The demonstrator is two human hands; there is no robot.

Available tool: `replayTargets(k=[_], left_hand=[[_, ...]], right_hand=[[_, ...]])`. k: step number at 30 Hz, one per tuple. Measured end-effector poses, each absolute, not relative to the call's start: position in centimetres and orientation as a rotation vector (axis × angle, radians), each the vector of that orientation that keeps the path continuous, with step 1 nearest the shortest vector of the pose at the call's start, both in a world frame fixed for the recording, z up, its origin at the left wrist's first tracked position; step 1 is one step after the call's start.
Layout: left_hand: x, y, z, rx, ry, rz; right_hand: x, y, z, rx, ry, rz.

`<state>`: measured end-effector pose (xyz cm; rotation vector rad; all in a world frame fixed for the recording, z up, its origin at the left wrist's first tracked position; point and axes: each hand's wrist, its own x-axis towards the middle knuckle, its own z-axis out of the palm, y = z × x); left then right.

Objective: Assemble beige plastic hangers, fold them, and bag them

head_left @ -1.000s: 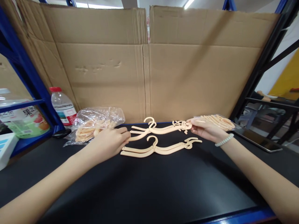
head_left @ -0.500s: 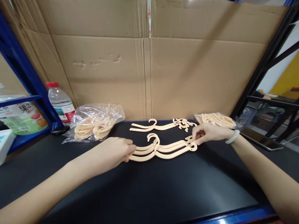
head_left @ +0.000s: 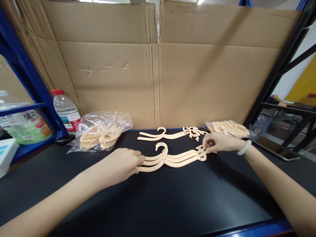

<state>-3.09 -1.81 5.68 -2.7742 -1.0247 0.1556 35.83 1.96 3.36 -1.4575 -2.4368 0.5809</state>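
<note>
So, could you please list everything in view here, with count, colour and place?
stacked hangers: a few, cream, table centre, held at both ends
single hanger: one, cream, behind the stack
small clips: cluster, cream, right of the single hanger
bag of hangers: one, clear, back left
open pack of hangers: one, cream, back right
water bottle: one, clear with red cap, far left
tablet: one, dark, right edge
cardboard: brown, backdrop
table: black
left hand: grips stack's left end
right hand: pinches stack's right end, white bracelet
</note>
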Motion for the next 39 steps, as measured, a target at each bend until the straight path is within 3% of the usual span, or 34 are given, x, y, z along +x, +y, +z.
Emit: replayTargets(k=[7,15,24,39], left_hand=[[-0.5,-3.5,3.8,-2.610,-1.146,-0.081],[0.0,-3.2,-0.7,-2.737,-1.403,-0.141],[0.1,-1.8,-1.4,-2.776,-1.338,-0.348],[0.2,-1.3,-1.8,-2.663,-1.303,-0.384]], right_hand=[[29.0,-0.9,2.5,-1.243,-2.256,0.153],[24.0,-3.9,-1.0,-1.366,-2.578,0.186],[24.5,-2.3,-1.7,-1.373,-2.560,0.107],[24.3,-1.6,-1.4,-1.413,-2.594,0.092]])
